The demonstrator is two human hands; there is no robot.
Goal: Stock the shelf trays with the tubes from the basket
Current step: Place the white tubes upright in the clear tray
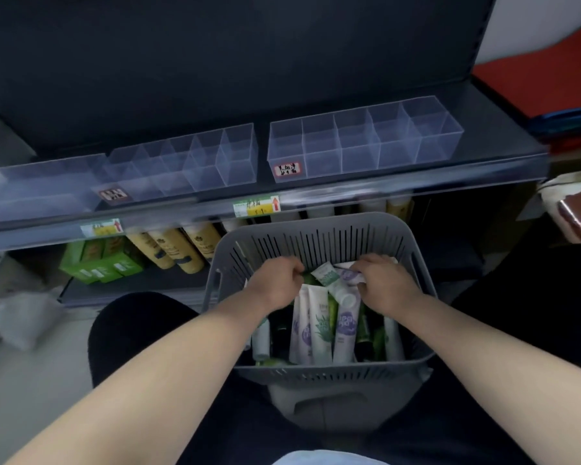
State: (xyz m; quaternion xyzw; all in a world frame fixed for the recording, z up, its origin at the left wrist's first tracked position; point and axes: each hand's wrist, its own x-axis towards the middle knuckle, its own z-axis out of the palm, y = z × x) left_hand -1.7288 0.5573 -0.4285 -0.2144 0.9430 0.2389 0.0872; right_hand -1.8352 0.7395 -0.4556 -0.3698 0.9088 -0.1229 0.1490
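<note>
A grey slotted basket (319,239) sits between my knees, holding several tubes: white ones with purple print (346,325), white ones with green leaf print (319,325) and dark green ones. My left hand (277,281) reaches into the basket's far left, fingers curled around something dark green that is mostly hidden. My right hand (384,283) is at the far right, fingers curled on a white and purple tube (349,273). Above, two clear divided trays, the left tray (195,162) and the right tray (366,142), stand on the dark shelf with nothing in their compartments.
Price labels (256,206) line the shelf's front edge. On the lower shelf stand yellow tubes (178,246) and green boxes (98,260). A plastic bag (21,320) lies on the floor at left. A red surface (547,78) is at the upper right.
</note>
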